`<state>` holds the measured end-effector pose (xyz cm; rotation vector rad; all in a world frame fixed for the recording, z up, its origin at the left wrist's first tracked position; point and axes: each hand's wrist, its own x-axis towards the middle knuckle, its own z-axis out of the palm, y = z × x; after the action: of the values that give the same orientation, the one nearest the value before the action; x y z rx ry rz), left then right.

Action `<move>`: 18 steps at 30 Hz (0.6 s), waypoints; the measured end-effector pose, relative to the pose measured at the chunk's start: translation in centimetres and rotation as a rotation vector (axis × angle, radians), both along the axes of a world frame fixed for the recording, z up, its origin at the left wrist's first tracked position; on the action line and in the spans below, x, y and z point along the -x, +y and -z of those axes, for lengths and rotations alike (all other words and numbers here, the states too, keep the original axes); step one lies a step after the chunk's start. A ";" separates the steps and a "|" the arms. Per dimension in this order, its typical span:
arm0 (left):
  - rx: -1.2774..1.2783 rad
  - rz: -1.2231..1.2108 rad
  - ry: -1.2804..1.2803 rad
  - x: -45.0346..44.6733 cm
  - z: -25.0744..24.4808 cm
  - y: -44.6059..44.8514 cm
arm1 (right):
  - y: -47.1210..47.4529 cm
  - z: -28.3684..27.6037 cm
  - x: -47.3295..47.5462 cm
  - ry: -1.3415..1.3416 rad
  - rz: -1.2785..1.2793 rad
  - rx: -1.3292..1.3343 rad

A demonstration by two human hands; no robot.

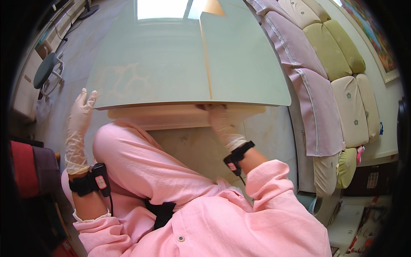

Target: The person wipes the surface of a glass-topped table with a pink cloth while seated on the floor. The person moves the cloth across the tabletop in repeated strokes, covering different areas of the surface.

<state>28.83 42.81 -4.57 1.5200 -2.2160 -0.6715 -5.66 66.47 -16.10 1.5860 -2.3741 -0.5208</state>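
A pale green glass-topped table [160,61] stands before me, with a cream lower part [154,116] under its near edge. My right hand [220,120], in a thin whitish glove, reaches to this lower part just beneath the tabletop. Its fingertips are partly hidden by the edge, beside a small dark purplish thing [203,106] that may be a cloth; whether I grip it is unclear. My left hand [80,112], gloved too, is raised off the table's near left corner, fingers extended and holding nothing. A black strap with a small device sits on each wrist.
A sofa [318,112] with pink, green and cream covers runs along the right. At the left are a round grey stool [46,70] and a white cabinet [27,86]. Red and purple cloth-like items [45,170] lie low at the left. My bent knee is close below the table edge.
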 end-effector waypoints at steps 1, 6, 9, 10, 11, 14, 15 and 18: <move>-0.007 0.004 0.009 0.0 0.0 -0.1 | -1.2 -0.1 -1.1 -0.074 -0.042 0.107; -0.045 0.012 0.083 -0.1 0.0 -0.2 | -1.4 -0.5 -1.0 -0.535 -0.087 0.335; -0.092 0.012 0.146 -0.5 -0.1 -0.2 | 1.3 -0.2 2.3 -0.469 0.018 0.391; -0.127 0.020 0.189 -0.6 -0.2 -0.2 | 2.2 -0.4 4.2 -0.407 -0.024 0.399; -0.160 0.020 0.256 -0.7 -0.4 -0.2 | 3.0 -0.5 5.9 -0.368 -0.016 0.359; -0.375 0.089 0.506 -0.9 -1.0 0.2 | 5.4 -0.5 9.2 -0.643 0.318 0.262; -0.359 0.092 0.572 -0.8 -1.5 0.3 | 5.5 -0.5 9.6 -0.528 0.298 0.154; -0.316 0.086 0.838 0.0 -3.3 0.8 | 4.1 0.7 7.8 0.019 0.242 -0.176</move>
<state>28.78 43.61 -1.30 0.9772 -1.5720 -1.4237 -13.43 70.55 -16.75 1.3570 -2.5825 -0.8090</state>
